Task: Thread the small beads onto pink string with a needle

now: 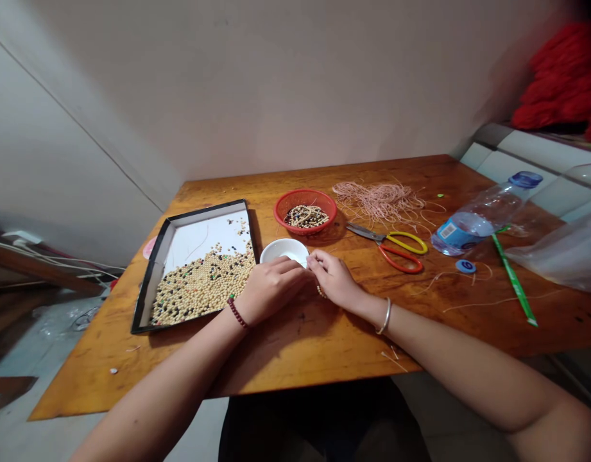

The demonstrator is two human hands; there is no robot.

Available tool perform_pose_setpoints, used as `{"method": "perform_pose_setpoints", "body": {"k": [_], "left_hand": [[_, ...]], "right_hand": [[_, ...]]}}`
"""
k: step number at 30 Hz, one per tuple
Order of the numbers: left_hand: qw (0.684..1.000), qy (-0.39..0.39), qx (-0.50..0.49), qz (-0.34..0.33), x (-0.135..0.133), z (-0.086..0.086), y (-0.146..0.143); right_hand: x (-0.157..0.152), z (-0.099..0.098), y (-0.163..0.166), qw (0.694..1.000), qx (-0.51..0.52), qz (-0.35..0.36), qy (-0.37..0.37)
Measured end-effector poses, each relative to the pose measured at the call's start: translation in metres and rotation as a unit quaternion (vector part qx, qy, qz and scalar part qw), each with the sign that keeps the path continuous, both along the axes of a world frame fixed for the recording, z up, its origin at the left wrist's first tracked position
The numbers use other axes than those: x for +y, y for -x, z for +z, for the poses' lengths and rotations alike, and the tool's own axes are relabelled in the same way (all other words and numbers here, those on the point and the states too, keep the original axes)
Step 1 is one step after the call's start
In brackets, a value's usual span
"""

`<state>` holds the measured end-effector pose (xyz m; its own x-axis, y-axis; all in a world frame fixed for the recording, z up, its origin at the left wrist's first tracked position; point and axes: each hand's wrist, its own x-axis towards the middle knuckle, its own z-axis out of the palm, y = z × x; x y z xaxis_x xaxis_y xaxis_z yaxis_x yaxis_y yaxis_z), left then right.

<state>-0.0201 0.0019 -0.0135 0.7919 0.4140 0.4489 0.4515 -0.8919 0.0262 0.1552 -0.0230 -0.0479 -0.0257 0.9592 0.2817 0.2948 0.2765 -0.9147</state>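
Observation:
My left hand [276,285] is closed, its fingertips meeting those of my right hand at the near rim of a white bowl [271,248]. What sits between the left fingertips is hidden. My right hand [336,279] is pinched shut, and a short string of beads [321,292] hangs under its fingers. To the left, a black-edged tray [179,240] holds many pale beads [199,289] mixed with some dark and green ones. Behind the bowl stands a red plastic basket [280,215] containing strands of beads [307,216].
Scissors [382,239] with yellow and orange handles lie right of the basket, before a heap of pink string [379,200]. Further right are a plastic bottle [482,218], a blue cap [466,265], a green strip [514,279] and a clear bag [565,256]. A wall [314,90] backs the wooden table [276,366].

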Motion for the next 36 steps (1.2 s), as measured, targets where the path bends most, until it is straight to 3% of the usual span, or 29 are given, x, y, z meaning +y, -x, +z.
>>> {"method": "perform_pose_setpoints", "body": {"k": [2, 5, 7, 9, 13, 17, 36], "left_hand": [[0.999, -0.013, -0.026, 0.026, -0.001, 0.002, -0.001], [0.991, -0.009, -0.05, 0.121, -0.001, 0.007, -0.002], [0.981, 0.01, -0.035, 0.19, 0.001, 0.009, -0.001], [0.975, 0.034, -0.002, 0.219, 0.004, 0.008, 0.002], [0.978, 0.084, 0.046, 0.185, 0.009, 0.004, 0.007], [0.978, 0.075, 0.082, 0.176, 0.007, 0.002, 0.008], [0.963, 0.121, 0.094, 0.222, 0.008, 0.002, 0.007]], "right_hand": [[0.0, 0.001, 0.0, 1.0, 0.009, -0.006, 0.004], [0.001, 0.003, -0.002, 0.999, 0.037, -0.026, 0.018], [0.003, 0.004, -0.004, 0.997, 0.062, -0.05, 0.022], [0.005, 0.005, -0.005, 0.994, 0.079, -0.077, 0.022], [0.006, 0.006, -0.005, 0.992, 0.082, -0.092, 0.025], [0.006, 0.004, -0.004, 0.992, 0.083, -0.086, 0.03], [0.002, 0.006, -0.003, 0.995, 0.068, -0.073, 0.021]]}}
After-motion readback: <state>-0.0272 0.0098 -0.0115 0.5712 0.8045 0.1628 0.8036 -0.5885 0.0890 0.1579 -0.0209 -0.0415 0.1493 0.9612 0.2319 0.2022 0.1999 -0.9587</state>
